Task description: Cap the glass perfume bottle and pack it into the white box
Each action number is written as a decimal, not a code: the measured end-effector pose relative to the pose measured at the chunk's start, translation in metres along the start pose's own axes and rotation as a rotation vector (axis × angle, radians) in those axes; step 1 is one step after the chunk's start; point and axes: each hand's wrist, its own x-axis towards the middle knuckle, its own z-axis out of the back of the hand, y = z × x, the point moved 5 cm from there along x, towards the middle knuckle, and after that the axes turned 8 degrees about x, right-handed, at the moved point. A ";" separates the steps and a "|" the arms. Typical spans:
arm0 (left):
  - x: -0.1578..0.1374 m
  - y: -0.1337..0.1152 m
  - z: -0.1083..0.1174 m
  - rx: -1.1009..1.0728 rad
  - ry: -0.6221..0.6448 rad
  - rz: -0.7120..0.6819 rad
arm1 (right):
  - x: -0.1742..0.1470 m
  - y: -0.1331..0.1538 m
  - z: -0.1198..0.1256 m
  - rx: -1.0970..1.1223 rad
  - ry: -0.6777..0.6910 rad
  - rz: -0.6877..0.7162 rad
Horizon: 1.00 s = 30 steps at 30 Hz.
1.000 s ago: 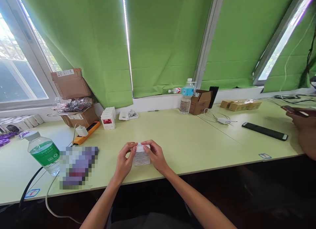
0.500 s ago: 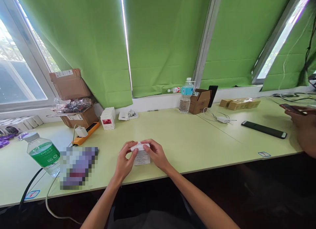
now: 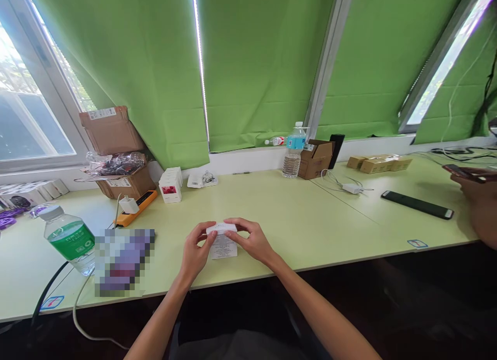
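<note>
A small white box (image 3: 224,248) with fine grey print on its near face stands near the table's front edge. Both of my hands grip its top end. My left hand (image 3: 197,248) is closed at the left corner, thumb on the near side and fingers along the top. From the other side, my right hand (image 3: 250,239) pinches the right corner in the same way. Between the fingers shows the white top strip with faint marks. The box's far side is hidden.
Left of me are a water bottle (image 3: 70,238), a blurred flat item (image 3: 126,261) and an orange power strip (image 3: 142,207). White boxes (image 3: 170,185) and an opened carton (image 3: 124,181) sit behind. On the right lies a black phone (image 3: 417,204), near another person's hands (image 3: 477,192).
The top strip of the box now looks smoother and straighter between my fingers. My hands have kept nearly the same place and grip.
</note>
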 end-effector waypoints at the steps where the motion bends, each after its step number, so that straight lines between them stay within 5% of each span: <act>1: 0.000 0.000 0.000 0.000 -0.001 0.002 | 0.000 0.000 0.000 0.002 -0.003 -0.003; 30: 0.001 0.004 0.000 -0.002 -0.029 0.033 | -0.001 0.003 -0.001 0.022 -0.042 -0.068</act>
